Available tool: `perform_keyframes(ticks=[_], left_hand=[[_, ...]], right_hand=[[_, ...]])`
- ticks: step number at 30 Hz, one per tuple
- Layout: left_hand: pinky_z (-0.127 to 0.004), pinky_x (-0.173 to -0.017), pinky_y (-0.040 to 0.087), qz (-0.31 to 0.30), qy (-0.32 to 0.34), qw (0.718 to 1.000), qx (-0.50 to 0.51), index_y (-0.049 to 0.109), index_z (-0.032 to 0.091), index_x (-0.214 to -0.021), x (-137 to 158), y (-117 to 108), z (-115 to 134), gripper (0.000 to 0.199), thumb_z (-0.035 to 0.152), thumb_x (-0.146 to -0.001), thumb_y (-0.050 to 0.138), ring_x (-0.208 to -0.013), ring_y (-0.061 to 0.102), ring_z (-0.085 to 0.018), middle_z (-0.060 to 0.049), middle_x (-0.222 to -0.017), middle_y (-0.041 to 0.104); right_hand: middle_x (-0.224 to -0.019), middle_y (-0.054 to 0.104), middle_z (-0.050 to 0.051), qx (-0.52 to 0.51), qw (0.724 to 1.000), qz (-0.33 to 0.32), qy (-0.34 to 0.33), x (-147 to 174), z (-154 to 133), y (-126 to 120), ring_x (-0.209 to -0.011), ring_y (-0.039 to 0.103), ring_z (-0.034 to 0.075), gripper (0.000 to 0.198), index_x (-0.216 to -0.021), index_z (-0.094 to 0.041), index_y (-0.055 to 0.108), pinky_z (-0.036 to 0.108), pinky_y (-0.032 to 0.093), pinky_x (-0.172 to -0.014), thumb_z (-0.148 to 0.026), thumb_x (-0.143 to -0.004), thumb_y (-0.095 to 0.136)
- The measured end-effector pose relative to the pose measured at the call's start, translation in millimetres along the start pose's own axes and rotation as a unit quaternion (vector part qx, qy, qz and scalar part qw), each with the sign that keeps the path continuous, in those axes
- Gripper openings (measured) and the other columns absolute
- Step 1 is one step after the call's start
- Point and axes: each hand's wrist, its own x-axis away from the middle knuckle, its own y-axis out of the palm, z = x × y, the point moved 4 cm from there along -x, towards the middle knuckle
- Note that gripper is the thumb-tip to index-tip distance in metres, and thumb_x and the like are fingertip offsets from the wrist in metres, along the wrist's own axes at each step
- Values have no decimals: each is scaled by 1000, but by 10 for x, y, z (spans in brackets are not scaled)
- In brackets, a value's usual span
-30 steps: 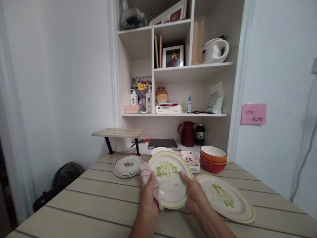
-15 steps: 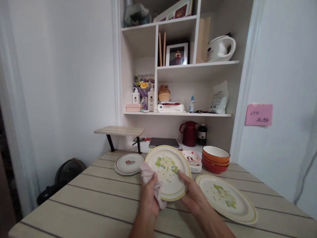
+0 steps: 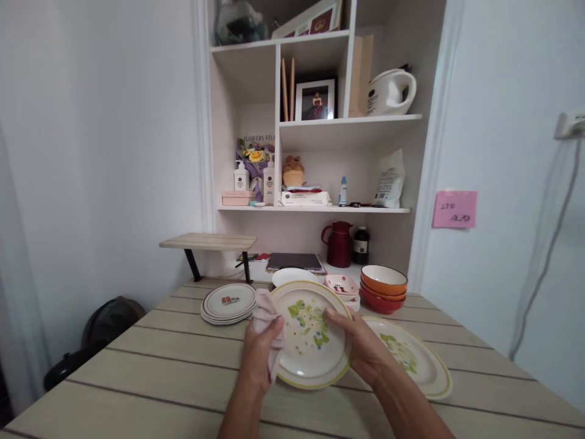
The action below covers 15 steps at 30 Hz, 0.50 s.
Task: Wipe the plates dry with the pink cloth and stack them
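Plate (image 3: 311, 356) tilted over the table (image 3: 173, 372), its right rim held in the right hand (image 3: 365, 346) with the thumb on its face; the left hand (image 3: 258, 353) grips a cloth (image 3: 265, 310) against the left rim.

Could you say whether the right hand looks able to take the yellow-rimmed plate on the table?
Probably not now: the right hand is gripping the raised plate, although the yellow-rimmed plate on the table lies close by.

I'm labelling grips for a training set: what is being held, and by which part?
A yellow-rimmed plate, by opposite edges: the right hand grips its right edge, thumb on the face; the left hand holds a pink cloth against its left edge.
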Motion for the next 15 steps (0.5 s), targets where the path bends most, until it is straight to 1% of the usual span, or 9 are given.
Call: perform_keyframes(ticks=[3, 8, 12, 15], left_hand=[[-46, -88, 54, -1, -7, 1000, 10, 62, 14, -118, -19, 7, -32, 62, 27, -61, 84, -94, 71, -32, -13, -101, 76], [-43, -88, 54, -11, -28, 999, 26, 60, 18, -122, -53, 17, -104, 62, 28, -66, 82, -96, 71, -31, -14, -107, 75], [-43, -88, 55, 4, -31, 999, 31, 58, 18, -125, -71, 13, -137, 65, 26, -65, 82, -97, 71, -31, -14, -107, 75], [-43, -88, 55, 9, -24, 998, 51, 57, 20, -126, -77, 24, -164, 66, 24, -65, 82, -100, 70, -31, -13, -110, 74]], right_hand=[[-94, 77, 14, -14, 999, 25, -28, -36, 27, -2, -80, 74, 29, 54, -115, -13, 65, 44, 58, -80, -32, -66, 81], [-87, 78, 12, -31, 996, 71, -40, -105, 87, -61, -73, 74, 29, 51, -109, -14, 66, 44, 59, -75, -31, -64, 82], [-84, 78, 11, -45, 994, 90, -54, -135, 131, -101, -70, 74, 29, 55, -114, -15, 63, 43, 59, -71, -30, -64, 82], [-82, 78, 10, -61, 990, 116, -59, -158, 185, -139, -69, 74, 28, 57, -115, -16, 61, 43, 59, -71, -31, -64, 82]])
